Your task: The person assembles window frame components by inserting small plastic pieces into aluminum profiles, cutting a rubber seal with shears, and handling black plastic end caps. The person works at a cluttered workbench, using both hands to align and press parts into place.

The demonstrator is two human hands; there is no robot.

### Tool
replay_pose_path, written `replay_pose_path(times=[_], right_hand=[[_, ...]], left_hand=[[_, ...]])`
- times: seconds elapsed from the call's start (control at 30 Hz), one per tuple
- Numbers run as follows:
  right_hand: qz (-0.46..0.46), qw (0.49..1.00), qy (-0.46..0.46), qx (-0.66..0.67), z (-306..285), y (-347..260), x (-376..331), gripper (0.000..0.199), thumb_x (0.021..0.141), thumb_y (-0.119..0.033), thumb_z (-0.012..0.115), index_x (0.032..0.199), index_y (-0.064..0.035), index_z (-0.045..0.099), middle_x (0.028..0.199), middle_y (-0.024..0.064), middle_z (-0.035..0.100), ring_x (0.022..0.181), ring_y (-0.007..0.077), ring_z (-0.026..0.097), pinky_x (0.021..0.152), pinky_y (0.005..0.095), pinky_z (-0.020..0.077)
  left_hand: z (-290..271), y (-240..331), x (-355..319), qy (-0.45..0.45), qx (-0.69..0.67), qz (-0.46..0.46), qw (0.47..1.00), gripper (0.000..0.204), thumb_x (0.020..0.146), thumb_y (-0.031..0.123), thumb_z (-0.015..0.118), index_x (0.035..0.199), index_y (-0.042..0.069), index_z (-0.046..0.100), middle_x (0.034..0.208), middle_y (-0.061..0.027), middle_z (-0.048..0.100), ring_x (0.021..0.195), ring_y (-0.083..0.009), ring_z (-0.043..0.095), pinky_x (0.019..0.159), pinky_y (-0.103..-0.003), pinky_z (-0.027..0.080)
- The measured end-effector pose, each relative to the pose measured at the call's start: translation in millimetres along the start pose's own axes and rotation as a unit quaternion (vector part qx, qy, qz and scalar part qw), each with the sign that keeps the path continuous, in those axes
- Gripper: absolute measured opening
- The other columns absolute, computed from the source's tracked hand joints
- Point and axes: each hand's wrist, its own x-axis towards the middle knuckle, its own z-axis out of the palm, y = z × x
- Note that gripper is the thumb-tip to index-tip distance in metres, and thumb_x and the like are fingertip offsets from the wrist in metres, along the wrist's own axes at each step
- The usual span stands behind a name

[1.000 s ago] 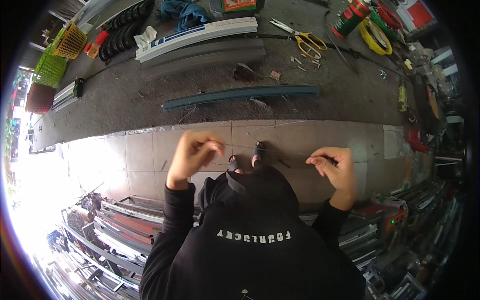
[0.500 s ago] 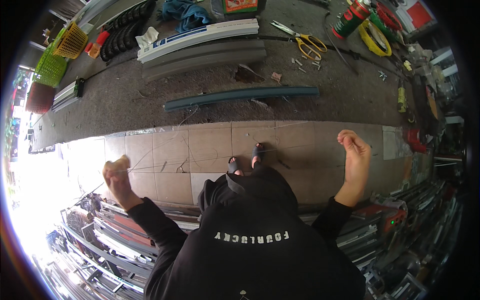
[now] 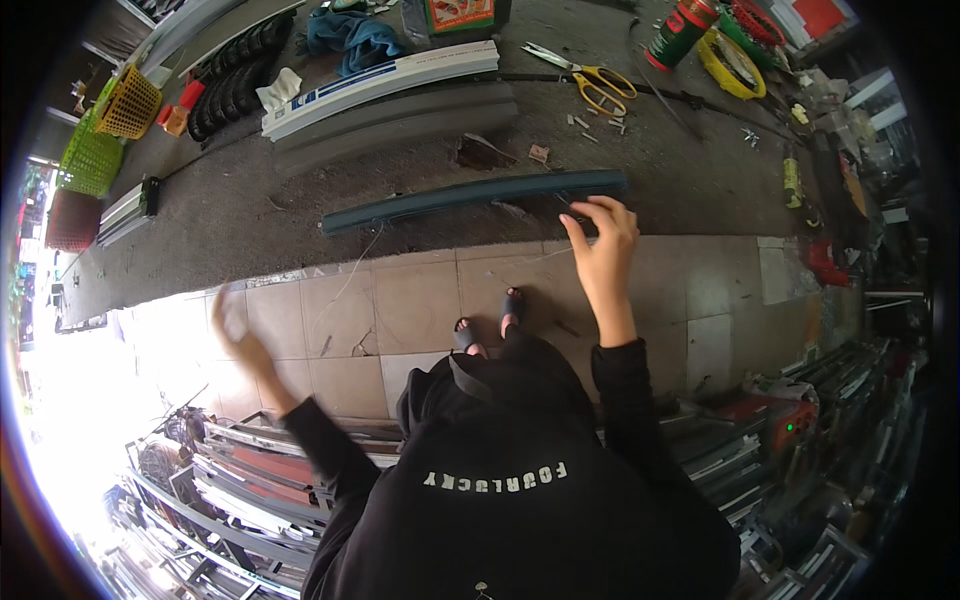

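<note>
I see rough grey concrete ground (image 3: 250,215) filling the far half of the view, meeting a band of pale square paving tiles (image 3: 420,300) with cracked, scuffed faces nearer me. Along the concrete's near edge, just beyond the tiles, lies a long dark teal strip (image 3: 470,195), narrow, slightly bowed and ridged like a moulded trim. Farther out, a longer white curved strip (image 3: 380,80) lies beside a matte grey one (image 3: 400,120). A woven yellow plastic basket (image 3: 128,102) sits at the far left edge, and yellow-handled shears (image 3: 590,80) lie on the concrete toward the far right. My right hand (image 3: 600,245) is raised over the right end of the teal strip, fingers loosely curled and pinching at something thin; I cannot tell whether it grips a pale thread there. My left hand (image 3: 235,325) is blurred over the left tiles, fingers apparently spread, holding nothing I can make out
</note>
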Motion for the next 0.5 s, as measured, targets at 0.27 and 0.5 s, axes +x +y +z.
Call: replay_pose_path(times=[0.27, 0.5], right_hand=[[0.007, 0.996, -0.044, 0.072, 7, -17, -21, 0.006, 0.091, -0.01, 0.074, 0.091, -0.0035, 0.074, 0.08, 0.0077, 0.072, 0.077, 0.0276, 0.065, 0.073, 0.0391, 0.0497], [-0.039, 0.997, -0.05, 0.032, 10, -14, -27, 0.008, 0.08, 0.0, 0.074, 0.084, -0.0059, 0.07, 0.075, 0.0088, 0.068, 0.071, 0.0298, 0.065, 0.062, 0.0407, 0.05]], left_hand=[[151, 262, -28, -0.18, -0.148, 0.329, 0.915, 0.042, 0.08, 0.029, 0.083, 0.12, 0.018, 0.076, 0.12, -0.0013, 0.068, 0.108, -0.0263, 0.062, 0.094, -0.04, 0.05], [165, 260, -29, -0.173, -0.123, 0.308, 0.927, 0.03, 0.078, 0.03, 0.084, 0.107, 0.021, 0.082, 0.102, 0.0046, 0.068, 0.087, -0.0203, 0.06, 0.081, -0.035, 0.052]])
